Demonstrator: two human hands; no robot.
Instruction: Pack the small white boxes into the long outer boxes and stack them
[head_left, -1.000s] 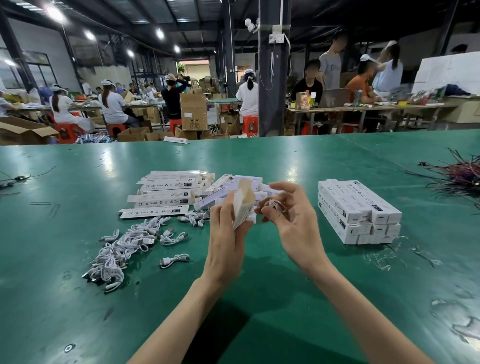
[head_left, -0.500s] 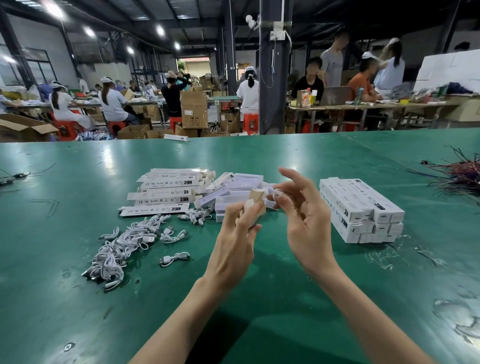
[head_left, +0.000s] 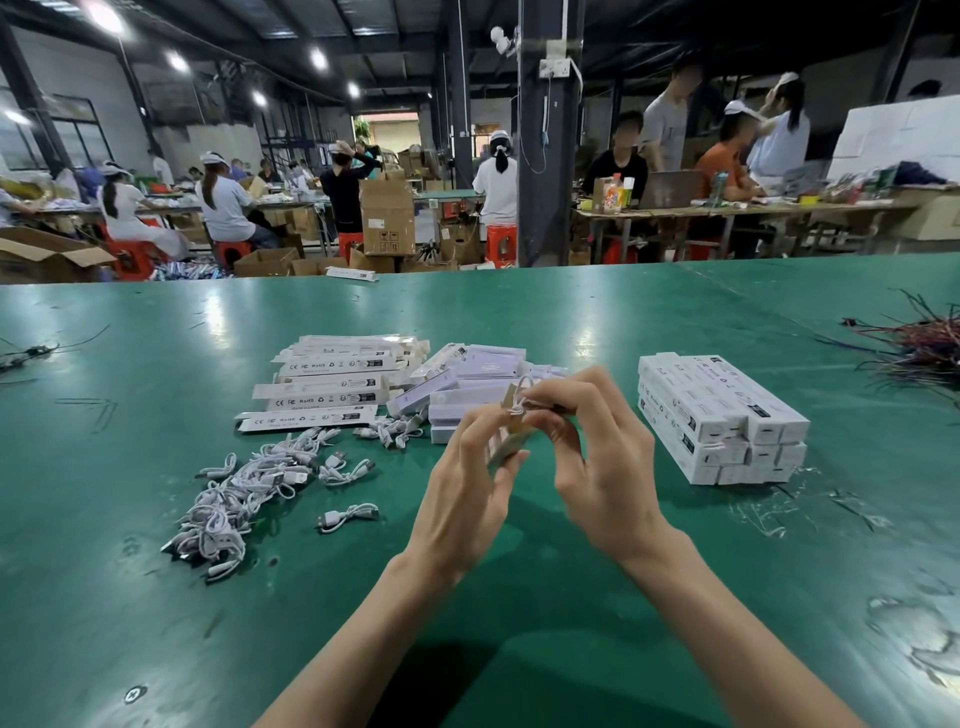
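Both hands have drawn together since half a second ago: the right hand (head_left: 602, 467) now meets the open box (head_left: 514, 441) that the left hand (head_left: 462, 499) grips by its sides, just left of the stack of packed boxes (head_left: 722, 415). Its fingers pinch a coiled white cable (head_left: 521, 407) at the box mouth. Further left of the stack lie loose white boxes (head_left: 467, 384), flat outer boxes (head_left: 332, 384) and a heap of cables (head_left: 244, 493) on the green table (head_left: 571, 322).

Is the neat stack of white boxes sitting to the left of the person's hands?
No, the stack of white boxes stands right of the right hand; loose cables lie on the left.
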